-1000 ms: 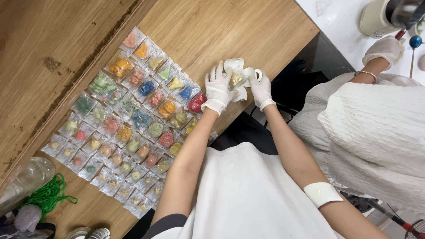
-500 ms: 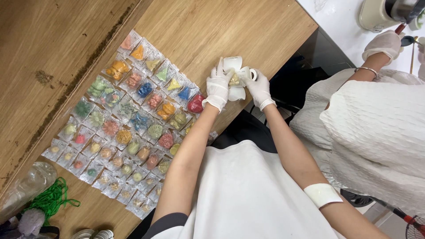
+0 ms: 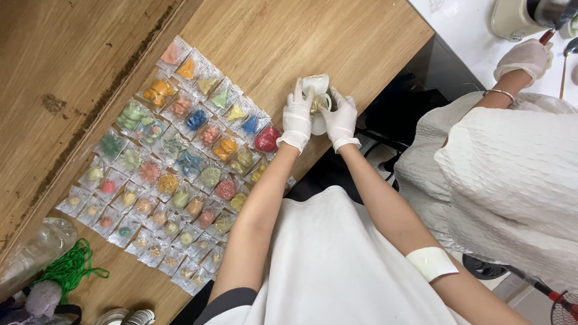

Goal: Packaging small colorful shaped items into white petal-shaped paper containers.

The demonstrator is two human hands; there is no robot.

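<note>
From the head view, both gloved hands meet over the near edge of the wooden counter (image 3: 313, 36). The left hand (image 3: 297, 119) and the right hand (image 3: 341, 118) close their grip from either side on a small white bundle (image 3: 315, 90), fingers pressed against it. The bundle looks like white wrapping around something yellowish, but the fingers cover most of it and its shape cannot be made out.

Just left of the hands, a grid of small clear packets (image 3: 174, 162) lies flat on the counter, each holding a coloured moulded piece; the smallest ones at the near end are too tiny to tell apart. A red piece (image 3: 267, 138) sits nearest the left wrist.

At the lower left, a green cord (image 3: 69, 268) and a clear plastic bottle (image 3: 36, 247) are partly cut off by the picture's edge.

At the right, another person in a white top (image 3: 518, 180) is only partly in view, one gloved hand (image 3: 522, 57) raised near a cream appliance (image 3: 518, 18) cut off at the top.
</note>
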